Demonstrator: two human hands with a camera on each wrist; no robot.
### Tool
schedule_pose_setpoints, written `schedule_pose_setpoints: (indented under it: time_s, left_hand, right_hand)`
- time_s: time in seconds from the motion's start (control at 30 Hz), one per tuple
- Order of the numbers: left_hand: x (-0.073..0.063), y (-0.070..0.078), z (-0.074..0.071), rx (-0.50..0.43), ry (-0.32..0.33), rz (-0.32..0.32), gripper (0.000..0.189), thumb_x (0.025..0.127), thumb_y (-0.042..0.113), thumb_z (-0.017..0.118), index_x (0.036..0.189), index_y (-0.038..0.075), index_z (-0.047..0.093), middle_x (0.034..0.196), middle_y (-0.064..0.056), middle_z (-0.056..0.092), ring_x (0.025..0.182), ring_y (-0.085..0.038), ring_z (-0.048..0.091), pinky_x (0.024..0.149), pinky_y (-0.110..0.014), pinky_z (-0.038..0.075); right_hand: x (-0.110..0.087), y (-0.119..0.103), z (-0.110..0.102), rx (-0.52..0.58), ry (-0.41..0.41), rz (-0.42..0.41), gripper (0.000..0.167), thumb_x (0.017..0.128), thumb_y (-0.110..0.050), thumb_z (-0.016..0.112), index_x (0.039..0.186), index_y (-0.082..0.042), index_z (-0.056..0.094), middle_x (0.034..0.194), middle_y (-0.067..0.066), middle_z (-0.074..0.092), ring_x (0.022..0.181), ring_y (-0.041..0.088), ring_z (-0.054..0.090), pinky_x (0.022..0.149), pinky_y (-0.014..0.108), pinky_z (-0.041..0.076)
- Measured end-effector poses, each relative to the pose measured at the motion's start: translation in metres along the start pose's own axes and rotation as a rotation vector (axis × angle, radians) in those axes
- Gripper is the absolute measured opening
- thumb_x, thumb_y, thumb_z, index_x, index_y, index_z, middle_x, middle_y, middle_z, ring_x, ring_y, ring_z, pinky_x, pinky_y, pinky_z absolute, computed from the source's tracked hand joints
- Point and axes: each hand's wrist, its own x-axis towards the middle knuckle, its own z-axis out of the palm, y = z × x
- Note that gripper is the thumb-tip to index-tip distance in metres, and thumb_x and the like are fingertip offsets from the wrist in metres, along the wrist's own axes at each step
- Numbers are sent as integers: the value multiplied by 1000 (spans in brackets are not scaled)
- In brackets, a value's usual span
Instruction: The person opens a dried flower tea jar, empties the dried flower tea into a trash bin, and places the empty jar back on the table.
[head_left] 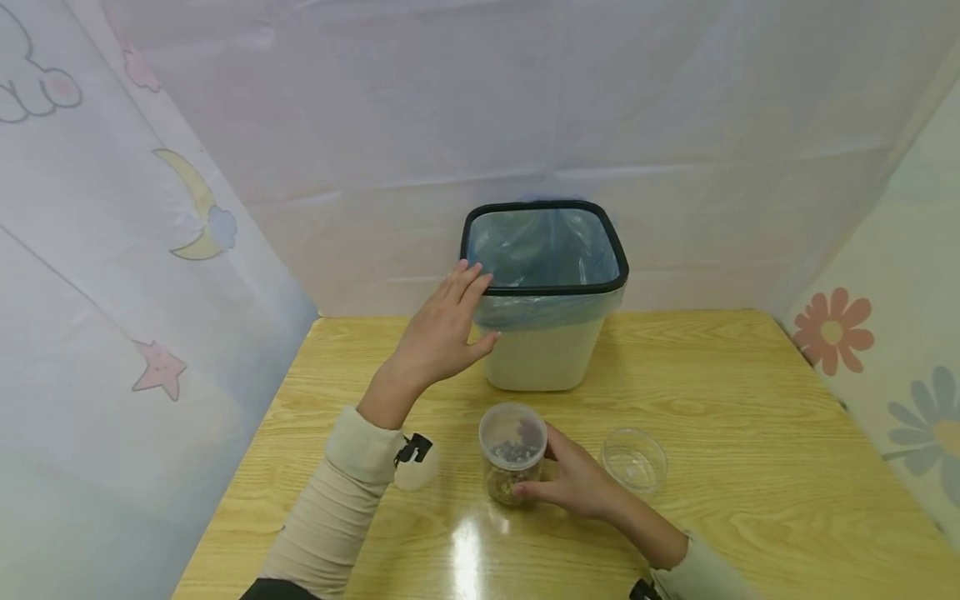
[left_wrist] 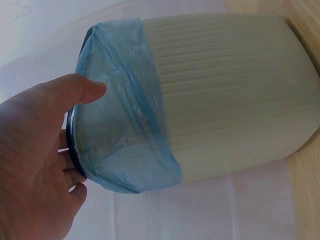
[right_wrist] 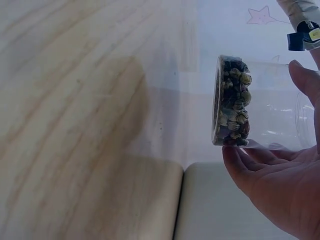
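My left hand (head_left: 442, 329) is at the near left corner of a cream trash bin (head_left: 540, 358) lined with a blue plastic bag (left_wrist: 120, 115). Its straight fingers reach over the black rim (head_left: 555, 290), while the thumb stands apart in front of the bag. With my right hand (head_left: 573, 479) I grip a clear jar (head_left: 512, 450) from its right side, thumb in front and fingers behind and under. Small dried flower buds (right_wrist: 234, 102) fill the bottom part of the jar. In the right wrist view, a gap shows between the jar's base and the wooden tabletop.
To the right of the jar lies a clear round lid (head_left: 633, 461) on the wooden table (head_left: 720, 400). A small whitish disc (head_left: 416, 472) lies to the left, partly hidden by the left sleeve. Printed cloth (head_left: 360, 125) hangs behind the table and at both sides.
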Motion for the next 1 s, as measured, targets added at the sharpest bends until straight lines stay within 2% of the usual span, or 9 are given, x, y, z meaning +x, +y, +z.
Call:
schedule_pose_setpoints:
  time_s: [0.27,0.5,0.8,1.0]
  left_hand:
    - [0,1,2,4,8,2,82,98,43,65,159,4,26,165,-16,23,157,-28,9,127,-39,11]
    - [3,3,2,-22,5,4,81,99,43,64,160,5,25,166,-15,21,157,-27,7,127,-39,11]
    - [6,7,0,-68,-19,-2,85,100,44,62,163,8,18,170,-13,9,157,-27,1,126,-40,12]
    - [6,11,0,-79,22,32,85,100,44,62,163,8,17,169,-15,10,157,-30,4,127,-42,10]
  right_hand:
    - [-4,-8,-6,-10,13,19,93,83,-35,85,157,-14,33,143,7,54,131,31,55,106,54,46]
    - [-7,-11,-11,-19,36,2,94,83,-35,85,157,-10,33,143,7,55,131,30,55,106,54,46]
    - [-11,-17,-17,-22,62,-24,92,83,-36,85,157,-14,35,144,7,54,132,27,54,106,54,47]
    - [-14,-20,-20,-30,68,-20,91,84,-39,83,158,-20,32,147,8,51,134,31,52,106,55,46]
